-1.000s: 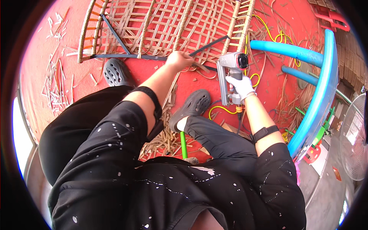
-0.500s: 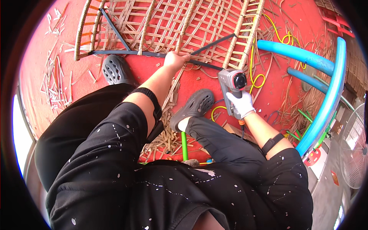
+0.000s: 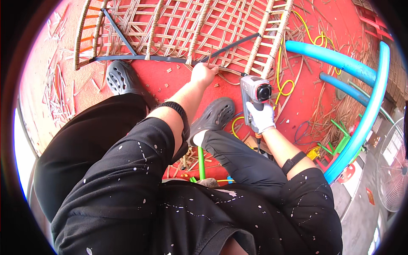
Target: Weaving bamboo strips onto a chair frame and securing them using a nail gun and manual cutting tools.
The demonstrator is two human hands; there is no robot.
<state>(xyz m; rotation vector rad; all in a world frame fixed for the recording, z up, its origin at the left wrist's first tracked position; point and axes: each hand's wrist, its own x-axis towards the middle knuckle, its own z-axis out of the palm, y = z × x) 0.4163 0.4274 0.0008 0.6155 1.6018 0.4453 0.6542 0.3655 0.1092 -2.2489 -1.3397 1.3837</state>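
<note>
My bare left hand (image 3: 203,75) is closed, pinching a brown wicker strip (image 3: 210,55) that sticks up past the fingers. It sits just on my side of the dark metal bar (image 3: 163,59) along the near edge of a woven wicker frame (image 3: 187,21). My right hand (image 3: 262,117), in a white glove, grips the handle of a grey air stapler or nail gun (image 3: 255,88). A hose joins the tool at its lower end. The tool's nose is close to the near right corner of the frame; whether it touches is unclear.
Blue curved tubes (image 3: 359,140) stand on the right, beside a yellow hose (image 3: 278,76) looped over the red floor (image 3: 170,83). Wicker scraps (image 3: 56,87) lie about. My shoes (image 3: 123,78) stand near the frame. A fan (image 3: 393,165) is at far right, and a green tube (image 3: 201,163) lies between my legs.
My left hand has moved right and slightly nearer, off the metal bar, and a strip now shows upright in its fingers. The stapler has shifted slightly left in view.
</note>
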